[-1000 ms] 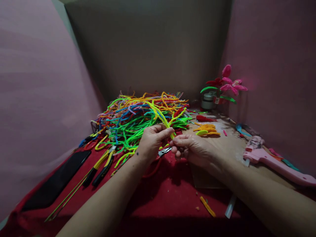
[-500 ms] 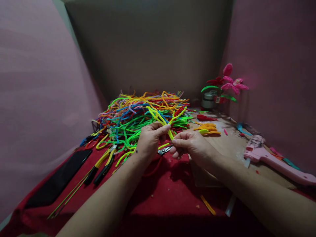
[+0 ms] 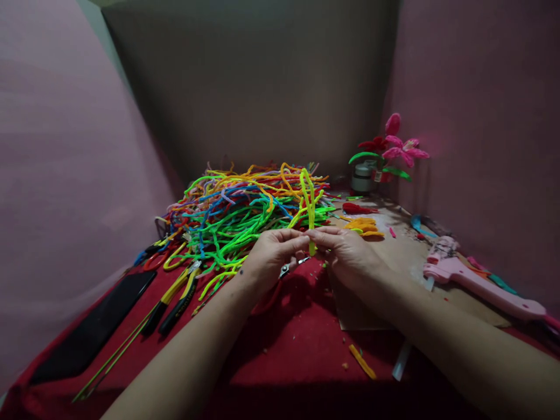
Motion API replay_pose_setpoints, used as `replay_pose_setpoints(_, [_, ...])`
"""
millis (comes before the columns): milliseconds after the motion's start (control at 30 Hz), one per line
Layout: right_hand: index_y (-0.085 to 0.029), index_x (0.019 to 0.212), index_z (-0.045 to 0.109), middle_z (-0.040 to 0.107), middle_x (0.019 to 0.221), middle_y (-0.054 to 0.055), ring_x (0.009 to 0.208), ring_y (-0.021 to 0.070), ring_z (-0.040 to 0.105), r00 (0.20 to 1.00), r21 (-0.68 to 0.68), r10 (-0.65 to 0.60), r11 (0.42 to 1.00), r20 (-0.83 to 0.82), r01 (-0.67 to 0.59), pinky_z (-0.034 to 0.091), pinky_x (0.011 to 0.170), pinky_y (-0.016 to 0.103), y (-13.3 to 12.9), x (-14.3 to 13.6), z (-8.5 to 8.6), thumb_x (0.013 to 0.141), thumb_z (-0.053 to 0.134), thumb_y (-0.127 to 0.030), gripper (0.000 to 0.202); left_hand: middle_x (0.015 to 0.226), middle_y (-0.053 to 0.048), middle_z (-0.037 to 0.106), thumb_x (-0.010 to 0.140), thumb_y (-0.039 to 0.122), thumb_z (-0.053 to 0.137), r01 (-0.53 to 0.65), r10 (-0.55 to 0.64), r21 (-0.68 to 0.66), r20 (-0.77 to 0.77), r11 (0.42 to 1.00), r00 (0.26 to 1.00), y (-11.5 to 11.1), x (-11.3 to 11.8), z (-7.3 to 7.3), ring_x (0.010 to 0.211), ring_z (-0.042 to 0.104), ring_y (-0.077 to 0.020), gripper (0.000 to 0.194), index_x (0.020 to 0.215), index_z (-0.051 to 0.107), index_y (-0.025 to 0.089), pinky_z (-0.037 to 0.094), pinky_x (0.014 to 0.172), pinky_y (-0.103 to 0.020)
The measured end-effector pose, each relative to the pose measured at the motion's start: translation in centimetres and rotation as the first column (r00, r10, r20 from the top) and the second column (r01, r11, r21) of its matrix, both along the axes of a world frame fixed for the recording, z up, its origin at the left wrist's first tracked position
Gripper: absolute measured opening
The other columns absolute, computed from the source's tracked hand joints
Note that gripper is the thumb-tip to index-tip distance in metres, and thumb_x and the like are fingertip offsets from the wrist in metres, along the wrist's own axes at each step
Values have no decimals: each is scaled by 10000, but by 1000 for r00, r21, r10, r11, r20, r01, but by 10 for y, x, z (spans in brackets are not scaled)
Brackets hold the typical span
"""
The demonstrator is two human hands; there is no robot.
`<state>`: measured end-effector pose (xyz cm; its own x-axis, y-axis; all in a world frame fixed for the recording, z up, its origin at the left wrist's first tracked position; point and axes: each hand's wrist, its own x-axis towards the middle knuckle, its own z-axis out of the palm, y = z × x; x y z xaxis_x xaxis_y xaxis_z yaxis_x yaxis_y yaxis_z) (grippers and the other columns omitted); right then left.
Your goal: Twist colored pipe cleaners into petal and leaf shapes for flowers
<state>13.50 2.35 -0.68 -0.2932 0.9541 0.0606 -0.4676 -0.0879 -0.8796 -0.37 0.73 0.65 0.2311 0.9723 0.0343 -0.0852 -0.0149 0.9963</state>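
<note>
Between my two hands is a bent yellow pipe cleaner (image 3: 311, 204), its loop standing upright above my fingertips. My left hand (image 3: 277, 251) pinches it from the left, and my right hand (image 3: 343, 248) pinches it from the right, fingertips nearly meeting. A short end pokes out below the fingers. Behind the hands lies a big heap of coloured pipe cleaners (image 3: 240, 219), green in front, orange, blue and red farther back. Under my left hand, a pair of scissors (image 3: 284, 270) is partly hidden.
At left lie yellow-black pliers (image 3: 179, 297), a dark phone-like slab (image 3: 94, 326) and thin green wires (image 3: 116, 353). Right are a pink glue gun (image 3: 476, 283), a brown board (image 3: 363, 309), orange fuzzy pieces (image 3: 363, 226) and a pink flower (image 3: 405, 150). A glue stick (image 3: 401, 359) lies near the front edge.
The yellow pipe cleaner has turned from leaning left to standing upright. My right hand has risen level with my left, and their fingertips have come together. The view has shifted slightly.
</note>
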Motion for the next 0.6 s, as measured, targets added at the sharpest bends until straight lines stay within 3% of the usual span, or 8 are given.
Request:
replay_pose_setpoints(133, [-136,631,654,602,604,15,522,103,500,996,-49,20,998,-89,-25,351,510,252,0,-1,0,541,730,-209,138,613,-10,569,693,279,654,135,-134,-88,15,987,991,-3,3,-4,441,447,-40,183,702,637,97,334,412,-177])
replay_pose_setpoints(300, [-118,627,640,604,603,25,510,105,518,996,-41,6,999,-87,-10,383,504,256,-2,-3,1,559,725,-212,144,578,9,549,679,266,669,103,-99,-155,30,983,995,-3,6,-4,406,425,-35,171,664,595,112,317,364,-167])
replay_pose_setpoints(600, [-123,643,621,576,565,-10,499,85,512,994,37,-9,999,-113,13,386,498,234,-3,-2,2,595,724,-219,149,518,26,486,666,299,667,106,-107,-128,-5,986,994,-6,7,-4,395,391,-39,253,581,495,135,308,353,-161])
